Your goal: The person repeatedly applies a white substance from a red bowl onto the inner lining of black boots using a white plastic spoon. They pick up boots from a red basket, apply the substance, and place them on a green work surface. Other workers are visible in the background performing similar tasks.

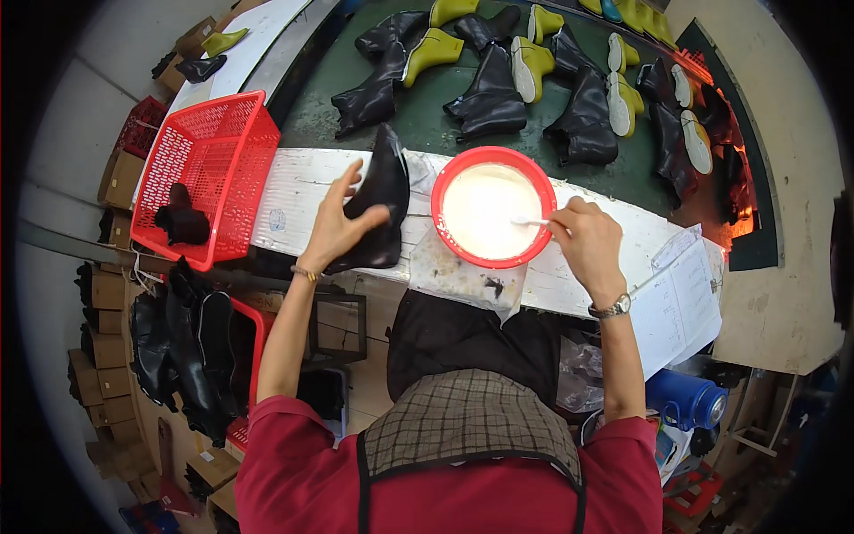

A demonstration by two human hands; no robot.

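A black boot [384, 191] lies on the white bench top to the left of a red bowl [445, 238]. My left hand [342, 218] is at the boot's left side with fingers spread and the thumb reaching over its shaft; I cannot tell whether it touches. The bowl holds a creamy white liquid [485, 200]. My right hand [587, 240] is closed on a white-handled brush [534, 222] at the bowl's right rim. The brush's tip dips into the liquid, so its end is hidden. A stained whitish sheet [454, 278] lies under the bowl.
Beyond the bench, black boot uppers [489, 98] and yellow shoe forms [532, 69] lie on a green belt beside a glowing orange heater [740, 214]. A red basket [213, 262] stands left, more boots [191, 338] below it. Papers [680, 311] and a blue flask [683, 400] are right.
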